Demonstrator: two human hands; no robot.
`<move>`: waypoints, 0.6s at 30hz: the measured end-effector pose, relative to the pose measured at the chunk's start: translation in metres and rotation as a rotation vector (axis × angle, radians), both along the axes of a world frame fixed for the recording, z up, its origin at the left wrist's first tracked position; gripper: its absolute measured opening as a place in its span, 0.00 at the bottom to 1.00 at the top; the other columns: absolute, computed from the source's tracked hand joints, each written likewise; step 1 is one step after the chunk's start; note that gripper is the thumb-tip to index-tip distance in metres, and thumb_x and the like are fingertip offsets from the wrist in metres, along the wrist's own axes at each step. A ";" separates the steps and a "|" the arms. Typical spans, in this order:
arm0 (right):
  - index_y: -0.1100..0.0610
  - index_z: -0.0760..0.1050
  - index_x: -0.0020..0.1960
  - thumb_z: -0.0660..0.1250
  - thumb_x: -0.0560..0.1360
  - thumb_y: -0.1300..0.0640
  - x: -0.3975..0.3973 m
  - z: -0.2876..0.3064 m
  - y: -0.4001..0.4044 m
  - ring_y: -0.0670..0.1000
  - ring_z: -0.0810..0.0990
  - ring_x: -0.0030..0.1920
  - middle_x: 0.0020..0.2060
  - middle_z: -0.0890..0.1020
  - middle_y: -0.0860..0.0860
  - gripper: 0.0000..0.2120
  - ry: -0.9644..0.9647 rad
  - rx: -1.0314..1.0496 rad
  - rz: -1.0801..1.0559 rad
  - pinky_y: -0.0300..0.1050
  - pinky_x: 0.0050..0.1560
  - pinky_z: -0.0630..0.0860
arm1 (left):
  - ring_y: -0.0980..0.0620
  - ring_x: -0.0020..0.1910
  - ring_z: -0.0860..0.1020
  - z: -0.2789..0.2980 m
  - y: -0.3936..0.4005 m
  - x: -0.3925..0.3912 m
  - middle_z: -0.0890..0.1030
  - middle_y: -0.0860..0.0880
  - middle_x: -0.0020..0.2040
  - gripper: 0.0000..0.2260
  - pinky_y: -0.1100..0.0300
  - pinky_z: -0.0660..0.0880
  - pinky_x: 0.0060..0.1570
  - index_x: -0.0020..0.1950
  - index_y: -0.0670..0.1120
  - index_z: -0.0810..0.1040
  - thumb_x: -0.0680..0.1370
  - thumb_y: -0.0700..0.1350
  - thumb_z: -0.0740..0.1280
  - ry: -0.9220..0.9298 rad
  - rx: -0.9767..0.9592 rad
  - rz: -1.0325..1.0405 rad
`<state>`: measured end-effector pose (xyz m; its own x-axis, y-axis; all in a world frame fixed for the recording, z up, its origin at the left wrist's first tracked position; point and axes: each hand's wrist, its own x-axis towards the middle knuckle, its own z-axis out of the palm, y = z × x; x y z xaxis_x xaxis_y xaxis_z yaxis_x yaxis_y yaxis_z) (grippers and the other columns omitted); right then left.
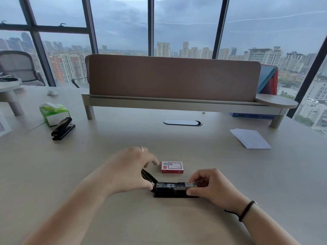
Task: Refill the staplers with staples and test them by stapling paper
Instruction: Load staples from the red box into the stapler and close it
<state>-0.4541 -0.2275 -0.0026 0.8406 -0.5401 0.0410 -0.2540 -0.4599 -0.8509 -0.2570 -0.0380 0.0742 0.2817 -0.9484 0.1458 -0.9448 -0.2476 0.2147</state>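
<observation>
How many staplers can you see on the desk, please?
2: an open stapler between both hands at front centre, and a closed stapler far left beside the tissue pack.

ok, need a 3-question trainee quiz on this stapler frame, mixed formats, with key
1. True or false: the stapler under both hands has its lid swung open.
2. Which lies nearest the staple box? A) the paper stack B) the left hand C) the tissue pack
3. Fill in: the second stapler sits on the desk just in front of the ____.

Key: 1 true, its tray is exposed between the left hand and the right hand. 2 B. 3 tissue pack.
</observation>
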 end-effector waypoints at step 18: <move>0.51 0.81 0.38 0.79 0.60 0.46 0.001 -0.005 -0.003 0.45 0.72 0.33 0.31 0.77 0.46 0.13 0.005 -0.017 0.042 0.44 0.37 0.68 | 0.57 0.48 0.80 -0.072 -0.033 -0.039 0.84 0.58 0.47 0.12 0.65 0.75 0.50 0.53 0.59 0.82 0.70 0.52 0.76 0.595 -0.276 -0.071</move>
